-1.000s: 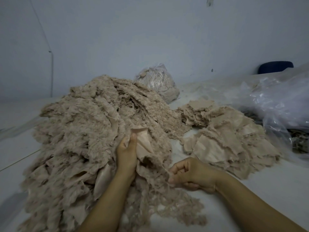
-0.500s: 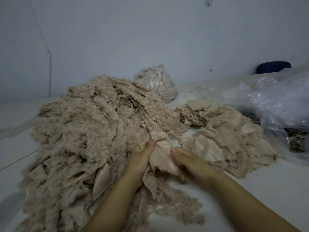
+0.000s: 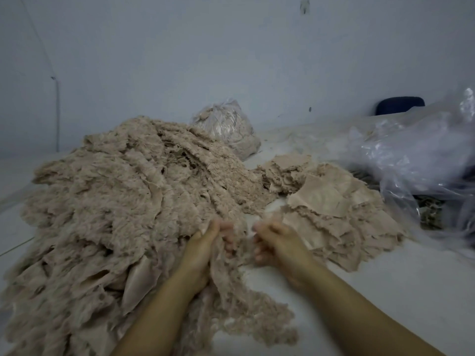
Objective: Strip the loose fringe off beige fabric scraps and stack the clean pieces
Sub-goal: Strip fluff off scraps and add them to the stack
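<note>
Scrap gone from both hands — left hand point(image 3: 203, 249) and right hand point(image 3: 279, 244) now grip fringe point(image 3: 239, 240).

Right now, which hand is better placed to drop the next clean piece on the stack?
Right hand, probably: it sits beside the stack of clean pieces, almost touching its near edge. The left hand lies against the fringed scrap heap, farther away.
</note>
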`<action>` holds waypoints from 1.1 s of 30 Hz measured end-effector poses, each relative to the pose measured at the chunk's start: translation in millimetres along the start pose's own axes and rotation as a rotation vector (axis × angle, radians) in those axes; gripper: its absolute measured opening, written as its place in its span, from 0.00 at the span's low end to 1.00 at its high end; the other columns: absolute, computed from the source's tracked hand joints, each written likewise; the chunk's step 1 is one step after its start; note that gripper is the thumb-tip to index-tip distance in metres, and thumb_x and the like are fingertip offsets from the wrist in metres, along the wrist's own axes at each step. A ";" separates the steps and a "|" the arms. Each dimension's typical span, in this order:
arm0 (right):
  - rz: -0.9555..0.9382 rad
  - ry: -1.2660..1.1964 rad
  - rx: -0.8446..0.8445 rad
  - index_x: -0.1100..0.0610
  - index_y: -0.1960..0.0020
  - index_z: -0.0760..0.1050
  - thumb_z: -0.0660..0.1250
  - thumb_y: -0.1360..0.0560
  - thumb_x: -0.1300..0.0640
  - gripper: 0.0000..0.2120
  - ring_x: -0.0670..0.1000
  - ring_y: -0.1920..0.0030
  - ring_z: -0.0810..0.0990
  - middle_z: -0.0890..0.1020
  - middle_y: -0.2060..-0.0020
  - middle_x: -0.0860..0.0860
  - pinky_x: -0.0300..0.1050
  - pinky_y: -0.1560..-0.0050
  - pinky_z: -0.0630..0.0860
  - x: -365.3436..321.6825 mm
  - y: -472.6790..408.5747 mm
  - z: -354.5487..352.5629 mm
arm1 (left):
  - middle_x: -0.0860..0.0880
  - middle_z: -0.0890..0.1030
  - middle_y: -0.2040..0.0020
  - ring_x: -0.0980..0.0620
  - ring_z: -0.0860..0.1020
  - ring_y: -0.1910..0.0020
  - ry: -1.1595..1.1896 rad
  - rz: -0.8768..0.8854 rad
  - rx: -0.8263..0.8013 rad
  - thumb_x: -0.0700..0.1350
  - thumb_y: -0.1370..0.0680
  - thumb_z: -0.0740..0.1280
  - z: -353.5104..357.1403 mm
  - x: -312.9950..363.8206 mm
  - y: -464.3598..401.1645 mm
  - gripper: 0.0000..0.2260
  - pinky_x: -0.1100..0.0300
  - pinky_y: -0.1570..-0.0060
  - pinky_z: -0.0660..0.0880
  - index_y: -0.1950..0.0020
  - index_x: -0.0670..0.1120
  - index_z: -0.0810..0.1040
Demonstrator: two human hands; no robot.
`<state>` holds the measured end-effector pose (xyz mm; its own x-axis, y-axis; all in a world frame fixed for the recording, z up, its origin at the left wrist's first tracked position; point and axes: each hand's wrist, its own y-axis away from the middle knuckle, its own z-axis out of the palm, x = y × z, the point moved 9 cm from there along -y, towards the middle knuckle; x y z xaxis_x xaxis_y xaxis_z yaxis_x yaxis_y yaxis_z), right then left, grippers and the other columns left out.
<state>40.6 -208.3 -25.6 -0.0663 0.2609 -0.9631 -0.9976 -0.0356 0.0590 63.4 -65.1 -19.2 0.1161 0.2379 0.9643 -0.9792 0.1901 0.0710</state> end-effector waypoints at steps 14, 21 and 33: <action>-0.023 -0.056 -0.038 0.57 0.60 0.76 0.61 0.20 0.56 0.12 0.55 0.57 0.78 0.80 0.60 0.57 0.49 0.55 0.74 12.5 -0.8 19.8 | 0.44 0.85 0.58 0.48 0.82 0.58 -0.122 0.128 0.090 0.48 0.23 0.66 -5.6 6.9 0.5 0.10 0.57 0.57 0.77 0.54 0.42 0.82; -0.232 0.305 0.010 0.59 0.53 0.75 0.65 0.22 0.56 0.05 0.48 0.63 0.74 0.78 0.64 0.52 0.42 0.61 0.73 -0.8 6.2 25.7 | 0.42 0.83 0.58 0.46 0.82 0.56 -0.289 0.174 -0.062 0.54 0.23 0.62 17.7 9.8 10.7 0.20 0.54 0.54 0.78 0.52 0.36 0.78; -0.242 0.394 -0.105 0.62 0.54 0.75 0.63 0.21 0.48 0.15 0.46 0.63 0.75 0.77 0.65 0.49 0.45 0.59 0.73 -1.1 5.4 45.7 | 0.50 0.82 0.66 0.54 0.79 0.65 -0.310 0.273 0.031 0.44 0.22 0.64 9.1 21.3 11.1 0.12 0.64 0.65 0.75 0.63 0.47 0.82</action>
<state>34.5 -164.7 -12.2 0.2002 -0.1110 -0.9734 -0.9748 -0.1218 -0.1866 53.5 -66.6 4.5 -0.1996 -0.0238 0.9796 -0.9722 0.1296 -0.1949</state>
